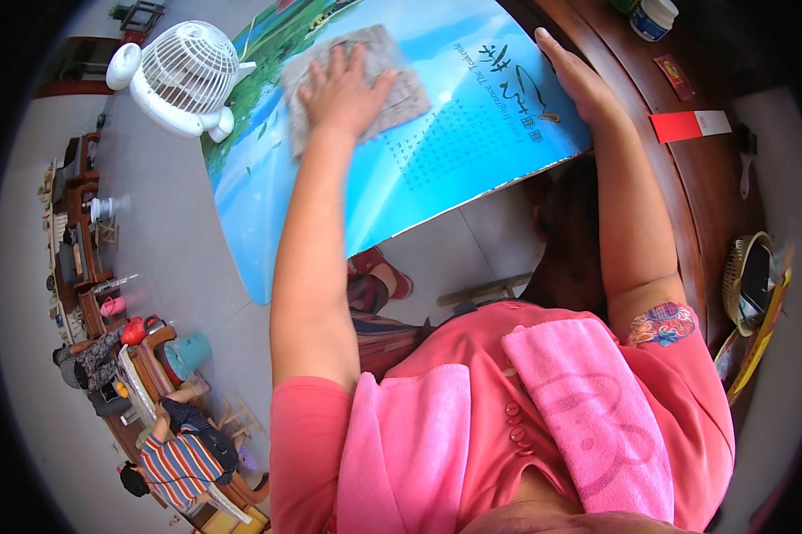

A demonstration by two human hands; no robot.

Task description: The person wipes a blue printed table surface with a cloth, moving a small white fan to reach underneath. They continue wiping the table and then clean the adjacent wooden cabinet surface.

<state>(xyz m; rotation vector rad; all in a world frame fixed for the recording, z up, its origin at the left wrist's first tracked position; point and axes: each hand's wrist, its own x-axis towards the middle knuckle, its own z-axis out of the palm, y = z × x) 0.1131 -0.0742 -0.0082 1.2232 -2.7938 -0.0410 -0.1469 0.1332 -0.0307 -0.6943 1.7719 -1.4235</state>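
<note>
My left hand [343,93] lies flat with spread fingers on a folded grey-brown cloth [410,93]. Under the cloth is a large blue printed board [330,200] with a landscape picture and dark lettering. My right hand [583,84] rests along the board's right edge, fingers stretched out and nothing held in them. Whether its palm presses on the board or on the wood beside it, I cannot tell. A white caged fan [187,76] stands at the board's left side.
Brown wooden furniture [686,205] borders the board on the right, bearing a red-and-white packet [690,125], a small bottle [653,20], a brush [745,160] and a basket [746,280]. Far left, two people [183,467] are near tables. A pink towel [588,418] hangs round my neck.
</note>
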